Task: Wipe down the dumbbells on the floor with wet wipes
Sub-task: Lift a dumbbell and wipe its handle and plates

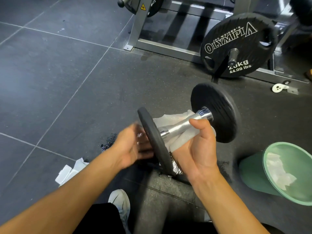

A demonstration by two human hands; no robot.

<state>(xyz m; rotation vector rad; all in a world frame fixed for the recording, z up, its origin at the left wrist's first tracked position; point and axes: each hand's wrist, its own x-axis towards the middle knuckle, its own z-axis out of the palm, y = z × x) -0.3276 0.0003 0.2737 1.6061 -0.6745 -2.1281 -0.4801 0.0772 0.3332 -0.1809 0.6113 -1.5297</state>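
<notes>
L hand (131, 146) blurred, partly behind dumbbell (182, 124); bin (249, 171) cut by R edge

1 wide-angle camera, worn on the person's head, faces forward and steeply down. The 2 forearms (67, 191) enter from the bottom edge; left hand (133, 146), right hand (199, 149) and dumbbell (182, 124) sit close below the lens, with dark floor (50, 81) stretching beyond.

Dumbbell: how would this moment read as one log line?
step: wiping dumbbell handle | right hand: grips wet wipe round handle | left hand: at near plate, blurred | green bin: used wipes inside
</notes>
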